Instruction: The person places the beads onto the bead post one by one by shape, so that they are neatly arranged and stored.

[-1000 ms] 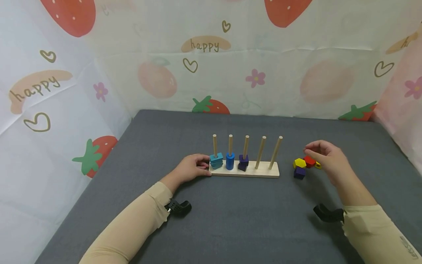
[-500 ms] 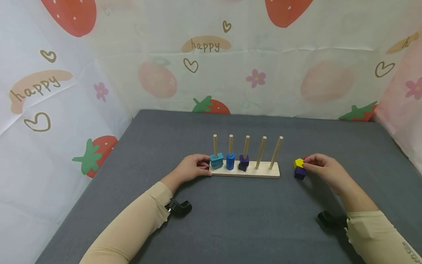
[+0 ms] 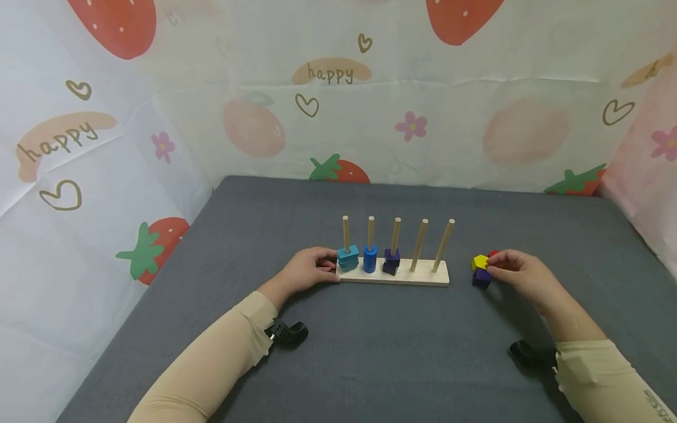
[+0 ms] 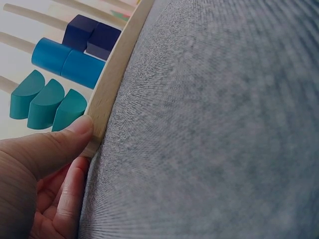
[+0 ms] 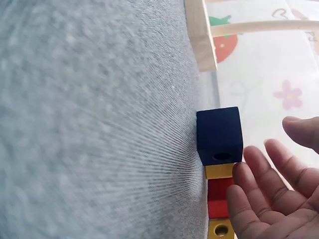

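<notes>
My left hand (image 3: 305, 269) grips the left end of a wooden peg board (image 3: 418, 281), thumb on top in the left wrist view. Teal half-round blocks (image 4: 46, 107) sit on its first peg, blue cylinder blocks (image 4: 70, 62) on the second and dark purple blocks (image 4: 89, 35) on the third. To the board's right, my right hand (image 3: 526, 279) hovers at a small group of loose blocks, thumb and fingers apart, nothing between them. Its fingertips are right at a dark blue cube (image 5: 219, 134), a yellow hexagonal block (image 3: 479, 262) and a red block (image 5: 220, 199).
The fourth peg (image 3: 419, 247) and fifth peg (image 3: 443, 247) are bare. Another yellow block (image 5: 215, 231) with a hole lies past the red one, hidden by my hand in the head view. Grey cloth (image 3: 391, 346) covers the table; a printed curtain (image 3: 455, 76) stands behind.
My right hand has come down from above the loose blocks to beside them, covering part of the red block and the far yellow one. The left hand and the peg board stay put.
</notes>
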`<state>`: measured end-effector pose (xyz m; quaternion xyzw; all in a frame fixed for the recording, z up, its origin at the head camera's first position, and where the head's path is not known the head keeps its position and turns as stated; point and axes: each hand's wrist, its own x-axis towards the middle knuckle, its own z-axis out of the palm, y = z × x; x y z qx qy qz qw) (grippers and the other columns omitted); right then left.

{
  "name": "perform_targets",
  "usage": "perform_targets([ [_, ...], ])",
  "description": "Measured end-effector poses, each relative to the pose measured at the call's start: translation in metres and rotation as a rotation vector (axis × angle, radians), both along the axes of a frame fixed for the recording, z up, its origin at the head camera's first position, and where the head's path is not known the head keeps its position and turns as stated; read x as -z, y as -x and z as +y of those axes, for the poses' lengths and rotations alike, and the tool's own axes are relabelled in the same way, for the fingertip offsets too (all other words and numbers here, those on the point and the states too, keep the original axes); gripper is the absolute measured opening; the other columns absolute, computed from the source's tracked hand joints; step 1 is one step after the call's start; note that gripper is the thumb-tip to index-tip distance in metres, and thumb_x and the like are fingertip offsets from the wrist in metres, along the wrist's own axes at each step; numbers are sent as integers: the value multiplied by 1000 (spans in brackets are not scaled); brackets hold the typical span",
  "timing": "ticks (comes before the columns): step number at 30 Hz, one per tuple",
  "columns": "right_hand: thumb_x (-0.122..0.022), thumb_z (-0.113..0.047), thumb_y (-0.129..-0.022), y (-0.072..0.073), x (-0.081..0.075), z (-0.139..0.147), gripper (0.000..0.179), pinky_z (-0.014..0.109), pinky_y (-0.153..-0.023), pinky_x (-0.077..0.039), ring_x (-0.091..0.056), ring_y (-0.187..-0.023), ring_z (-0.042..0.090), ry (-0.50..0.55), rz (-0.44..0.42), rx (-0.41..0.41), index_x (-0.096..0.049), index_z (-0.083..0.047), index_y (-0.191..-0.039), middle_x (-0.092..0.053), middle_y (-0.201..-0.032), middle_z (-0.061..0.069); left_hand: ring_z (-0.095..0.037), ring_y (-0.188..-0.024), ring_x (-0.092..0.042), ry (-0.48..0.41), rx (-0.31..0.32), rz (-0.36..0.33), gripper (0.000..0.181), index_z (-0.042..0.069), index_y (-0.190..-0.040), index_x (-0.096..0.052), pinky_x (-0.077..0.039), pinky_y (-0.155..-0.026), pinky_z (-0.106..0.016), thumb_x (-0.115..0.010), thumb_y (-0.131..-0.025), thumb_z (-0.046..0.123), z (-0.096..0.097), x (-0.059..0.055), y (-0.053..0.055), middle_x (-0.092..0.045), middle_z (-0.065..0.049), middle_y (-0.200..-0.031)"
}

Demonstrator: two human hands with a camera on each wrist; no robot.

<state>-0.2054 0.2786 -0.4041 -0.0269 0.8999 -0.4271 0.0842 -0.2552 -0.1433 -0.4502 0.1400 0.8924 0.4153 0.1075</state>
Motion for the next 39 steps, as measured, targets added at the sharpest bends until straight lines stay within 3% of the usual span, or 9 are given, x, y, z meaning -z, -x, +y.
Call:
perform_targets([
  [4,-62,-30,-87,1,2,-1,41,27,-77,-43,-50,-96,19,-9,-21,-27,-54,2,-112,-57,-110,16,-8,-87,-58,5,1,4,51,11,-119,-60,-49,-80,-25,-78,-72,21,0,0,0,-63,2,-96],
  [10,-68,-22,-83,3,5,-4,42,23,-73,-48,-55,-96,20,-39,-19,-141,-55,4,-114,-59,-108,16,-9,-87,-57,14,8,7,51,11,-119,-60,-49,-80,-26,-78,-73,22,-1,0,1,-63,2,-96],
  [22,-74,-18,-77,5,8,-13,45,34,-76,-46,-53,-91,25,-126,-58,-244,-57,0,-115,-58,-103,14,-9,-89,-57,8,0,-5,53,11,-121,-59,-49,-81,-25,-78,-73,22,-2,0,0,-62,1,-99],
  [30,-68,-13,-81,4,8,-14,32,33,-74,-46,-52,-90,25,-125,-58,-236,-60,-1,-110,-56,-102,13,-9,-90,-57,3,-3,-13,52,11,-120,-59,-49,-81,-25,-78,-73,21,-1,-1,0,-62,1,-99],
  [39,-65,-18,-85,3,8,-14,32,33,-73,-44,-52,-88,24,-138,-42,-212,-58,-2,-111,-58,-101,12,-9,-90,-57,-1,-1,-11,53,11,-121,-59,-49,-81,-25,-78,-73,21,-1,0,1,-62,1,-99],
])
